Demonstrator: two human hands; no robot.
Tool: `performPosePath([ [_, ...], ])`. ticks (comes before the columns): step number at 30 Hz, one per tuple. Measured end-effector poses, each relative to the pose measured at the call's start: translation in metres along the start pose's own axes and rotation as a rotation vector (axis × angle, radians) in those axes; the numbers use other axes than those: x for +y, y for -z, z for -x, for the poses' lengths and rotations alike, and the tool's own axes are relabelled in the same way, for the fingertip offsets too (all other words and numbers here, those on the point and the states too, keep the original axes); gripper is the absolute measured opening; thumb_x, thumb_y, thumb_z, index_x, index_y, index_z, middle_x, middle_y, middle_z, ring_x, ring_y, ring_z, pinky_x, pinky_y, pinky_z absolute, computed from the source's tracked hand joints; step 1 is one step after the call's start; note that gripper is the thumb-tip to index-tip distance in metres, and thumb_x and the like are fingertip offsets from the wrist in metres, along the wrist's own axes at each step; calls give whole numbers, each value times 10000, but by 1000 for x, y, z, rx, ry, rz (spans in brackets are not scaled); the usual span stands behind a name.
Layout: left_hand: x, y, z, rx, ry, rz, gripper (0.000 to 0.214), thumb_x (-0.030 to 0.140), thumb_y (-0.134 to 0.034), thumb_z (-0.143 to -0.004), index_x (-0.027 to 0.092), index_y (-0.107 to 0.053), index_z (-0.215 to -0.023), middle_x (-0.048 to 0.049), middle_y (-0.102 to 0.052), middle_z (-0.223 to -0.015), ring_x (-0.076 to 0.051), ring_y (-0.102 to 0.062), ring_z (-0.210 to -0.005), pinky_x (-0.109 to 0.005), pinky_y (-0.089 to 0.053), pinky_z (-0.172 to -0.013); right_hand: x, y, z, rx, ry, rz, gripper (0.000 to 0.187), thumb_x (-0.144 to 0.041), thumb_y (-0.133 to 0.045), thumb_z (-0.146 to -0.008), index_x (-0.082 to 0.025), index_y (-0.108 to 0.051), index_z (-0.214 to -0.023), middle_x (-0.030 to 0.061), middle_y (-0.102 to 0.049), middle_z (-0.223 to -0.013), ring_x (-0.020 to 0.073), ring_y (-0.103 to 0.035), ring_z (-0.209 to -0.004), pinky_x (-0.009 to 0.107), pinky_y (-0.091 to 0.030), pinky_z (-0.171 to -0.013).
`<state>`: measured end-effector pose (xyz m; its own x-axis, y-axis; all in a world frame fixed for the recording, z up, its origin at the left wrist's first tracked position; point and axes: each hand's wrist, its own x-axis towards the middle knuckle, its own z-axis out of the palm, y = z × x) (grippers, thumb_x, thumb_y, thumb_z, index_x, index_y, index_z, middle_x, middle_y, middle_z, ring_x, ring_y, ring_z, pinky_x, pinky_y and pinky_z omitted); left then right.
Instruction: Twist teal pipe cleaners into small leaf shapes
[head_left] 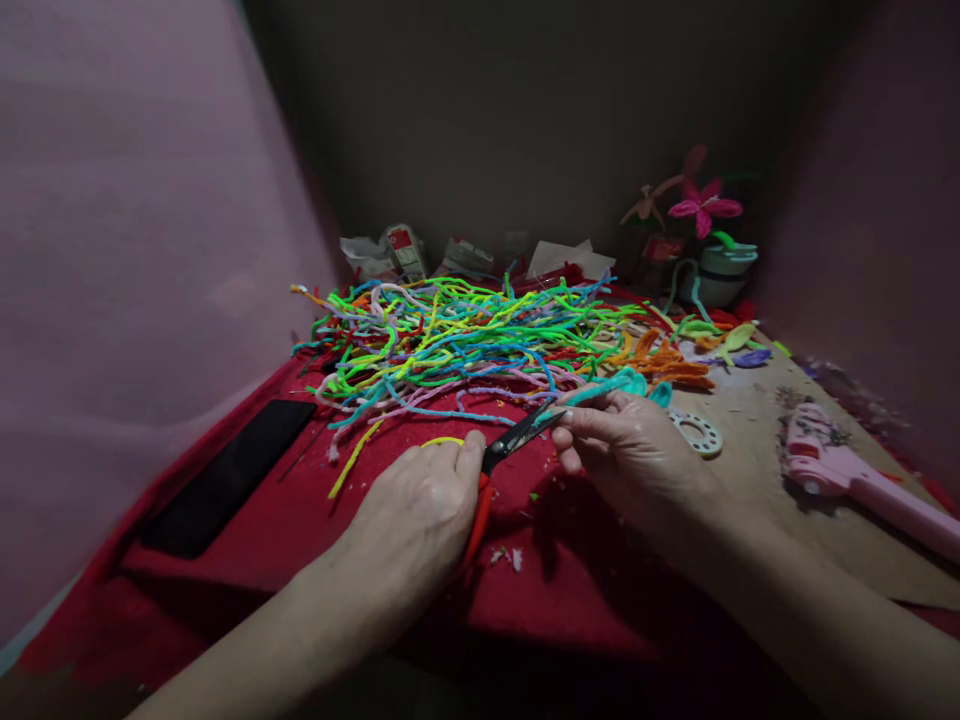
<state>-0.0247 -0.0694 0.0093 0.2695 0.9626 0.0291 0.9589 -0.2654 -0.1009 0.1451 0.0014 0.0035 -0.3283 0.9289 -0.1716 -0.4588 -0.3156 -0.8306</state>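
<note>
My left hand (420,510) is closed round the red-orange handles of a pair of scissors (517,438). Their dark blades point right and stand slightly apart. Between the blade tips lies the end of a turquoise pipe cleaner (607,386), bent into loops. My right hand (630,450) pinches it close to the blades, and its loops stick out above the fingers. Just behind both hands spreads a tangled heap of pipe cleaners (450,345) in green, yellow, blue, pink and other colours.
A black flat object (229,478) lies at left on the red cloth (360,560). At right are a pink glue gun (855,475), a white ring with holes (697,432) and orange pipe-cleaner petals (660,360) on a brown board (757,510). A small pot (724,275) stands behind.
</note>
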Motion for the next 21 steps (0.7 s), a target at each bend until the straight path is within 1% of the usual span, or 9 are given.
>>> performPosePath([
  [3, 0, 1, -1, -6, 0, 12, 289, 86, -298, -837, 117, -518, -1021, -97, -608, -811, -216, -577, -717, -374, -473, -673, 0, 1, -1, -18, 1, -7, 84, -88, -674, -563, -115, -600, -592, 0, -579, -524, 70, -534, -437, 143, -420, -379],
  [7, -1, 2, 0, -46, 14, 107, 302, 81, -308, -823, 129, -472, -1072, -90, -622, -854, -186, -601, -771, -317, -477, -704, 0, 1, -1, -37, -10, -24, 67, -87, -662, -577, -112, -599, -580, 2, -571, -510, 65, -517, -422, 144, -414, -372],
  [12, 1, 6, 1, -147, 33, 196, 283, 124, -327, -820, 153, -433, -1081, -66, -624, -781, -203, -611, -652, -294, -448, -571, 0, 1, -1, -2, 34, -57, 89, -70, -663, -575, -126, -593, -576, 10, -583, -520, 78, -530, -436, 159, -423, -376],
  [14, 3, 7, -1, -171, 37, 212, 286, 134, -332, -820, 156, -426, -1089, -74, -626, -797, -211, -614, -648, -291, -436, -548, 0, 0, -2, 5, 42, -54, 89, -70, -669, -571, -122, -598, -582, 10, -582, -525, 79, -541, -448, 154, -425, -377],
  [16, 4, 6, -3, -153, 50, 213, 289, 138, -328, -825, 157, -427, -1096, -88, -626, -844, -221, -622, -703, -305, -446, -582, -1, -1, -2, 17, 34, -42, 91, -71, -672, -556, -117, -595, -572, 8, -573, -513, 83, -546, -443, 152, -422, -368],
  [19, 5, 3, -4, -96, 44, 214, 294, 125, -310, -832, 153, -433, -1098, -108, -619, -922, -221, -619, -820, -325, -456, -687, -1, -4, 0, 33, 20, -34, 97, -63, -656, -537, -121, -579, -545, 1, -562, -481, 91, -546, -423, 159, -424, -359],
  [21, 6, 2, -4, -89, 36, 219, 304, 123, -304, -834, 156, -427, -1110, -105, -620, -924, -214, -622, -821, -314, -452, -687, -2, -5, 1, 42, 17, -43, 101, -54, -642, -532, -126, -573, -536, -1, -565, -474, 90, -545, -419, 158, -425, -360],
])
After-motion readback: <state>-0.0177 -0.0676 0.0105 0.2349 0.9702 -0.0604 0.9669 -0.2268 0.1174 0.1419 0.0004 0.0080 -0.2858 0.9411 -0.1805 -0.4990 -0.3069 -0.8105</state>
